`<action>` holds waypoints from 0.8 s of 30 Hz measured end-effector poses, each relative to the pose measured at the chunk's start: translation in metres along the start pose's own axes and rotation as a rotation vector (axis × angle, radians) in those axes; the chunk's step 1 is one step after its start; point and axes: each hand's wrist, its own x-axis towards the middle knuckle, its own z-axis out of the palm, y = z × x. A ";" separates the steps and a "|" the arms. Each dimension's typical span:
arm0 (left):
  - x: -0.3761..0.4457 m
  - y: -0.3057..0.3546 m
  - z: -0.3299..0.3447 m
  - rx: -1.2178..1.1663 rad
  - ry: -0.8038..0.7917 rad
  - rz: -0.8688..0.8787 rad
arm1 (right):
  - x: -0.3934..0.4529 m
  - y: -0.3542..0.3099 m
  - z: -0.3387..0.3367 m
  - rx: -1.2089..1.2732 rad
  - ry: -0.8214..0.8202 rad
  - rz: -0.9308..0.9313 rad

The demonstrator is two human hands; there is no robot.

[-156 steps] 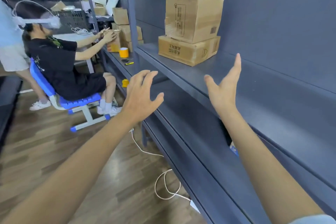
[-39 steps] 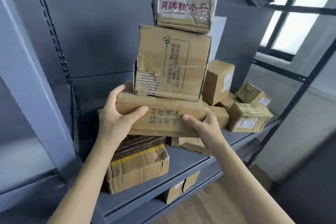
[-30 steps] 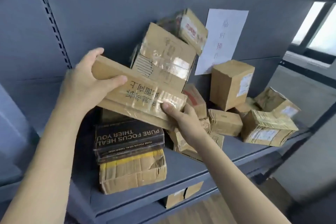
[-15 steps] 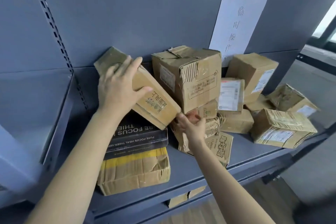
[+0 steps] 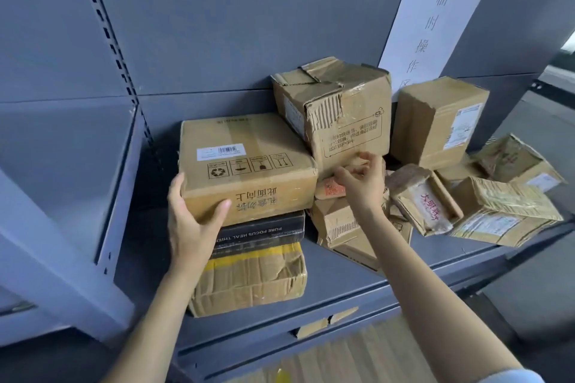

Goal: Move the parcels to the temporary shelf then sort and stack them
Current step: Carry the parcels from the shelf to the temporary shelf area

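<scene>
A grey metal shelf (image 5: 357, 281) carries the parcels, with a white paper sign (image 5: 435, 19) stuck to its back panel. Toward the shelf's left end stands a stack of three: a flat brown box (image 5: 242, 162) on top, a black box (image 5: 259, 232) under it, and a crumpled box with yellow tape (image 5: 249, 280) at the bottom, near the front edge. The left hand (image 5: 193, 221) holds the flat box at its front left corner, thumb on the front face, fingers wrapped round the side. Just right of the stack a torn cube box (image 5: 339, 112) sits tilted on a heap of smaller parcels. Behind, by the back panel, stands an upright box (image 5: 435, 121). Toward the right end lie loose taped parcels (image 5: 504, 208). The right hand (image 5: 362, 183) has its fingers curled, pinching a small parcel with red print (image 5: 329, 188) below the cube box.
</scene>
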 end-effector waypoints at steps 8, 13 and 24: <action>0.005 0.018 0.007 0.280 0.322 0.567 | -0.037 0.084 -0.039 -0.141 0.381 0.097; -0.012 0.047 0.017 0.174 0.251 0.836 | -0.027 0.135 -0.106 0.083 0.619 0.602; -0.071 0.030 0.056 0.206 -0.132 0.810 | 0.029 0.197 -0.141 -0.231 0.141 0.655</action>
